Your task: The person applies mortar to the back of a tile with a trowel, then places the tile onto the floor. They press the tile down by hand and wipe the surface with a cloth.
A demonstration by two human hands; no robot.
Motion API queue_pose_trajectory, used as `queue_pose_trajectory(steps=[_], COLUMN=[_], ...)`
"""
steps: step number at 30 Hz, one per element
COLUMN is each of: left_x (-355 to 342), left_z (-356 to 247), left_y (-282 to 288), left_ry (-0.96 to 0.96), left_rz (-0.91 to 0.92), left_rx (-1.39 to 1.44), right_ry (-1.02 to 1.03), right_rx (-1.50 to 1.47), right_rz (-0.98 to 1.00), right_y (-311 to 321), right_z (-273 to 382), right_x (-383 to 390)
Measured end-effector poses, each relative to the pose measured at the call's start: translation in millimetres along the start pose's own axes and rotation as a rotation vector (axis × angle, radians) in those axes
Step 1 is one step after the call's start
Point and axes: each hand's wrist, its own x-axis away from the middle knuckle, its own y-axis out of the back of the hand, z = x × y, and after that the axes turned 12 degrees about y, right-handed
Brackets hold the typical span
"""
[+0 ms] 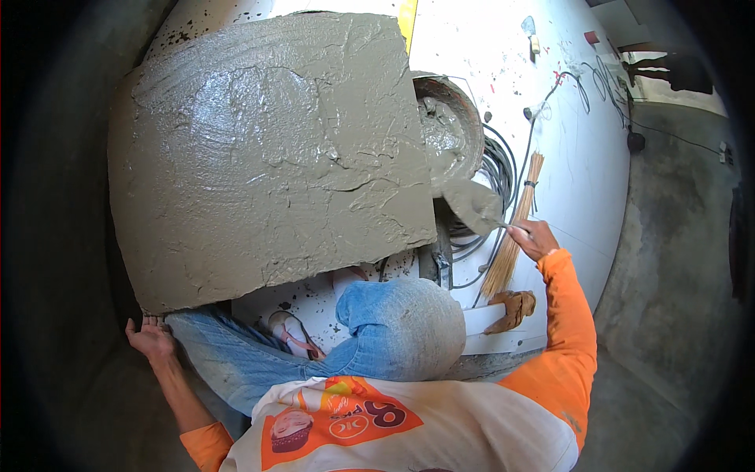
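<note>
A large slab (267,173) thickly coated with wet grey mortar fills the upper left, tilted in front of my knees. At its near left corner, my left hand (152,338) is turned palm up, its fingers tucked against and partly under the edge, the thumb apart. My right hand (535,239) is closed round the handle of a trowel (474,206), whose blade is smeared with mortar. That blade is beside the slab's right edge, close to the near rim of a round bucket (475,130) with wet mortar inside. The slab hides part of the bucket.
A coil of dark cable (497,169) lies right of the bucket. Past it are a stick broom (515,228) and a brown, crumpled-looking object (511,311). Farther off, a second trowel (533,39) and a loose cable (583,90) rest on the white floor (582,189).
</note>
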Motion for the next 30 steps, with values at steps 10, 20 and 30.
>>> queue_pose_trajectory(steps=[10,20,30], left_x=[11.4,-7.9,1.5], left_z=[-5.3,-19.9,-22.5], left_y=[-2.5,13.4,27.2], left_ry=[0.014,-0.006,-0.007], left_rz=[-0.042,-0.077,-0.044], left_rx=[-0.014,0.003,0.006], right_ry=[0.525,0.460,0.239], right_rx=[0.372,0.330,0.085], right_rz=[0.197,0.019,0.056], right_y=[18.4,80.2,77.3], right_z=[84.7,101.7,151.2], right_x=[-65.1,-288.5,-329.3])
